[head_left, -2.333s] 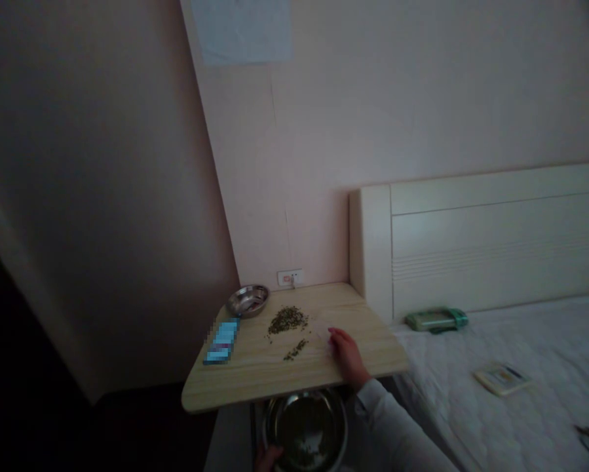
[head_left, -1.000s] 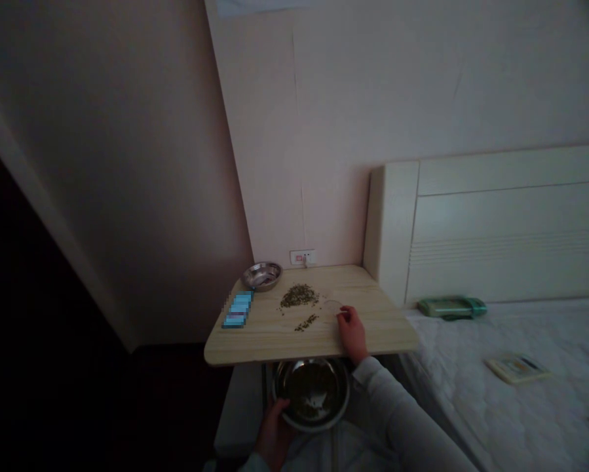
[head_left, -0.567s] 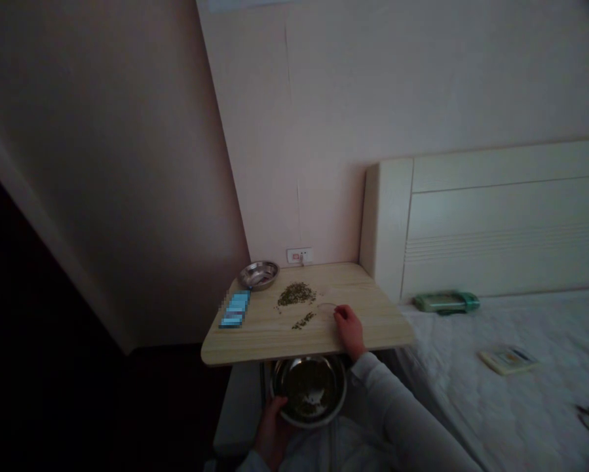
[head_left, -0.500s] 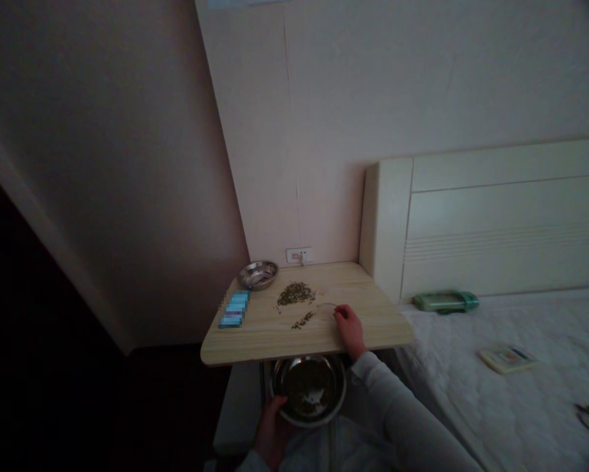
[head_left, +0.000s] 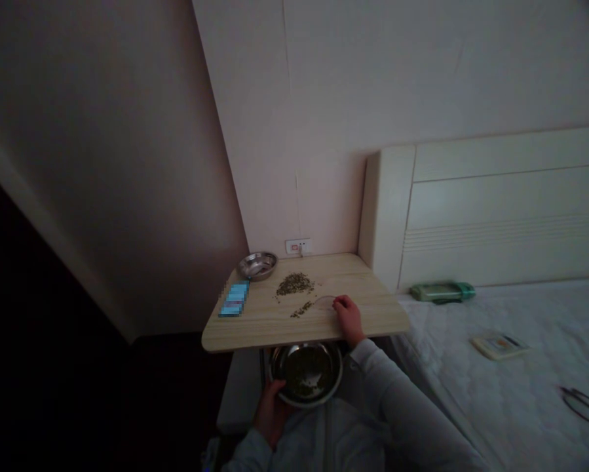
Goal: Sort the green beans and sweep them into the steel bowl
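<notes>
My left hand (head_left: 273, 410) grips the lower left rim of a steel bowl (head_left: 337, 388), thumb over the edge. Small dark green bits lie inside that bowl, held below the front edge of the table. Above the wooden tabletop (head_left: 255, 332), my right hand (head_left: 346, 314) is closed on a thin, curved, pale piece (head_left: 324, 299) whose kind I cannot make out. Its far end is at a short streak of green bits (head_left: 302, 309). Behind the streak, a larger loose heap of green bits (head_left: 295, 284) is spread on the wood.
A smaller steel bowl (head_left: 245, 267) stands at the table's back left, with a phone (head_left: 234, 299) in front of it. A wall socket (head_left: 298, 246) is behind the table. On the bed (head_left: 436, 341) to the right are a green case (head_left: 442, 292), a pale flat box (head_left: 499, 345) and glasses (head_left: 585, 405).
The thin piece in my right hand has moved slightly left, closer to the short streak of bits. My left hand keeps its hold on the bowl. The whole view has shifted a little.
</notes>
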`<state>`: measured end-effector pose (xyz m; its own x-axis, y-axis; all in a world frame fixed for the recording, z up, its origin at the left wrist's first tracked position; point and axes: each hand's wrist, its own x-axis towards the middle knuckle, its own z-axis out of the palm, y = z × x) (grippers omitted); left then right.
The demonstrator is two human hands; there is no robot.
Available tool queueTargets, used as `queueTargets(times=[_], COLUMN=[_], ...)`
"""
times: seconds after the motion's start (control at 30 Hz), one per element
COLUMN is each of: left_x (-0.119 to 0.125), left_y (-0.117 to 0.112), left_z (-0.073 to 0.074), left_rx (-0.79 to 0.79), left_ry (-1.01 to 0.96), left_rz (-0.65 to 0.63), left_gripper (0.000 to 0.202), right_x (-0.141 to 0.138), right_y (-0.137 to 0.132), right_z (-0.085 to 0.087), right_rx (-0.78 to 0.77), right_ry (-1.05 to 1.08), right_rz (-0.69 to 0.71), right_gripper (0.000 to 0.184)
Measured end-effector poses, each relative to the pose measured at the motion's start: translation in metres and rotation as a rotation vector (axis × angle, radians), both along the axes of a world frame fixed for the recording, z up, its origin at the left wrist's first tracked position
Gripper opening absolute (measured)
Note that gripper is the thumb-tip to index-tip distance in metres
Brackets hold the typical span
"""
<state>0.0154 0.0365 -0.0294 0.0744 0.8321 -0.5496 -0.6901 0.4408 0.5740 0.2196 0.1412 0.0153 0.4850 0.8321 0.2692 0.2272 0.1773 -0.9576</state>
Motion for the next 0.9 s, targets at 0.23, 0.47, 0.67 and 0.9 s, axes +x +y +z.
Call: queueTargets(times=[0.23, 0.47, 0.67, 0.9], left_x=[0.0, -0.001, -0.002, -0.001], left_y=[0.0, 0.002, 0.003, 0.001], left_z=[-0.007, -0.008, -0.011, -0.006], left_rx=[0.016, 0.01, 0.018, 0.0], left_ry=[0.004, -0.013, -0.016, -0.026], left_rz=[-0.003, 0.014, 0.002, 0.011], left_gripper=[0.01, 0.014, 0.013, 0.015], right_x=[0.0, 0.0, 0.001, 0.001], right_y=[-0.002, -0.003, -0.002, -0.005], right_z=[0.003, 0.003, 0.002, 0.004], right_rx=[0.001, 0.007, 0.016, 0.011], right_ry=[0.006, 0.002, 0.015, 0.027], right_rz=[0.003, -0.005, 0.01, -0.006], right_gripper=[0.011, 0.011, 0.011, 0.011])
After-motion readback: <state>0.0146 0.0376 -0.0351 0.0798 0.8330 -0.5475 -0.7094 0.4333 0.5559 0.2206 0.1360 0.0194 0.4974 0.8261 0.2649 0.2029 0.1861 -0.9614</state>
